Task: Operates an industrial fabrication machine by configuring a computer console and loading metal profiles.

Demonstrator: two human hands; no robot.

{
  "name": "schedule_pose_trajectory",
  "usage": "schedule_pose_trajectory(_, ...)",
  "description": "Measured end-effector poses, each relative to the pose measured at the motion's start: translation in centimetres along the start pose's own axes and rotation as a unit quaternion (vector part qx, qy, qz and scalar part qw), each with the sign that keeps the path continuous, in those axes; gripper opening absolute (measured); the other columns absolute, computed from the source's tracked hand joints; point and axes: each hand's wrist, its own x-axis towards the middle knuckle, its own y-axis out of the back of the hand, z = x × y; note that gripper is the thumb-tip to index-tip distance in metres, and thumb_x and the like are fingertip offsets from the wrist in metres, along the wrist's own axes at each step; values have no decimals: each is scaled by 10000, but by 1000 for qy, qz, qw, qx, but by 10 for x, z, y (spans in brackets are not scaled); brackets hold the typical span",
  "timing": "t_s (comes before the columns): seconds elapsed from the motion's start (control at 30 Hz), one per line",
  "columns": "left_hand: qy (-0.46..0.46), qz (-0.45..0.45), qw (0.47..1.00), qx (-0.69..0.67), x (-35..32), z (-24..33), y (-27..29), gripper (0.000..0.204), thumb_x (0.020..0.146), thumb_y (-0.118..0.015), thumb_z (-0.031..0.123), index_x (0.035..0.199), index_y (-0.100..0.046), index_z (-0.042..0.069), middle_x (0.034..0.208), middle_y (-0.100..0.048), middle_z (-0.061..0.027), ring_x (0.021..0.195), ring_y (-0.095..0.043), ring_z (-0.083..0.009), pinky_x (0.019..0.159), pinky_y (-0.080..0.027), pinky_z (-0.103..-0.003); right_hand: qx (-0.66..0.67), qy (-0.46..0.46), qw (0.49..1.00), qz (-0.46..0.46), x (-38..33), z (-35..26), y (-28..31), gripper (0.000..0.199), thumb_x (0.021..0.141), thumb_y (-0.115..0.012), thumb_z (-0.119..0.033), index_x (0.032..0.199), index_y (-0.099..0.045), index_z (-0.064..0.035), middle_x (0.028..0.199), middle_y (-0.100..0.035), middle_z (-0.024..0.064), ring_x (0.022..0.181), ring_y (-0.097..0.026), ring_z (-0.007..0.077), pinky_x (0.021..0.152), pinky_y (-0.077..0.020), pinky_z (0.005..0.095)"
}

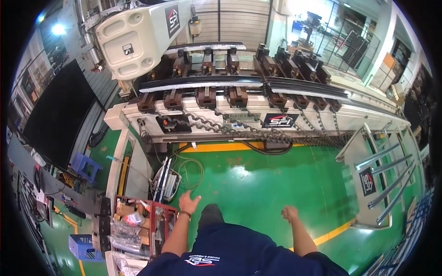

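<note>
My left hand point(188, 202) is over the green floor beside a red rack, thumb and fingers apart, holding nothing. My right hand point(290, 213) hangs over the floor on the right, its fingers curled in, with no object showing in it. Neither hand touches anything. Ahead stands a long cream machine bed point(212, 124) with a row of brown clamps point(206, 97). Dark long profiles point(202, 83) with pale edges lie across these clamps. A large cream machine head point(129, 46) hangs above the bed's left end.
The red rack point(159, 211) at lower left is loaded with plastic-wrapped parts. Metal strips and a hose point(202, 172) lie near it. Coiled cables point(276, 135) droop along the bed's front. At right, a frame carries several metal bars point(391, 186). Blue stools point(86, 166) stand far left.
</note>
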Motion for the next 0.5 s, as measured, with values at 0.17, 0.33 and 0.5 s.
schedule_pose_trajectory(0.17,-143,121,981,50,267,74,34,763,774,-832,456,1357,-590,27,1365,-576,-237,1299,-496,-423,1107,-407,-494,98,117,988,25,52,-184,-93,422,986,-626,-373,1269,-562,-67,1108,-711,132,940,-673,238,816,-534,419)
schedule_pose_trajectory(0.33,-156,162,962,152,546,165,65,930,736,-847,532,1486,-506,102,1597,-365,-231,1509,-275,-418,1206,-267,-536,167,-19,986,23,84,-171,-171,422,1008,-602,-389,1228,-596,-29,1106,-706,136,1000,-677,268,815,-530,429)
schedule_pose_trajectory(0.5,-214,76,944,239,749,236,84,1089,673,-892,526,1564,-398,140,1651,-275,-235,1563,-161,-398,1252,-157,-559,171,-213,961,31,57,-150,-226,447,1018,-582,-335,1333,-539,-20,1219,-679,203,929,-699,325,773,-561,426)
